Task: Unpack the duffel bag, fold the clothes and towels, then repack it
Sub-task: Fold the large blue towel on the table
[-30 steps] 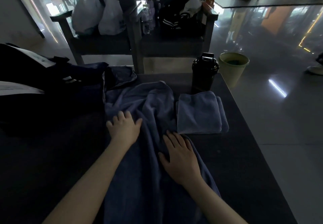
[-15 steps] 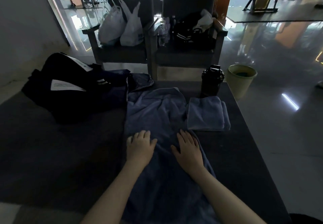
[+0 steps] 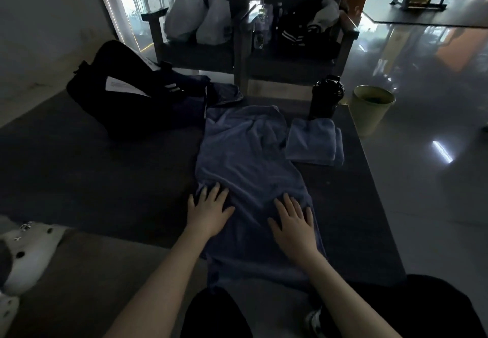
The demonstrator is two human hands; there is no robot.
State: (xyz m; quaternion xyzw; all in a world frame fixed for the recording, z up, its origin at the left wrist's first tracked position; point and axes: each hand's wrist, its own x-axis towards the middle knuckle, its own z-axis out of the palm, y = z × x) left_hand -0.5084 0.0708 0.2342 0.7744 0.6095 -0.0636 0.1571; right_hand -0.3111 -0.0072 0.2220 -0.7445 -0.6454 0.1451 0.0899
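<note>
A large blue-grey towel [image 3: 245,152] lies spread lengthwise on the dark mat [image 3: 105,179], its near end hanging over the mat's front edge. My left hand [image 3: 208,211] presses flat on the towel's left side. My right hand [image 3: 293,221] lies flat on its right side, fingers spread. A smaller folded towel [image 3: 314,142] of the same colour sits to the right of the big one. The black duffel bag [image 3: 126,94] rests at the back left with a dark garment [image 3: 221,94] spilling from it.
A black shaker bottle [image 3: 326,97] stands behind the folded towel. A green bin [image 3: 369,110] sits on the glossy floor to the right. Two chairs [image 3: 237,55] behind hold white plastic bags [image 3: 198,20] and dark clothes. White clogs [image 3: 26,253] lie at lower left.
Both flat hands have slid toward me along the towel, smoothing it. The view has pulled back, so the towel's near end and my knees now show.
</note>
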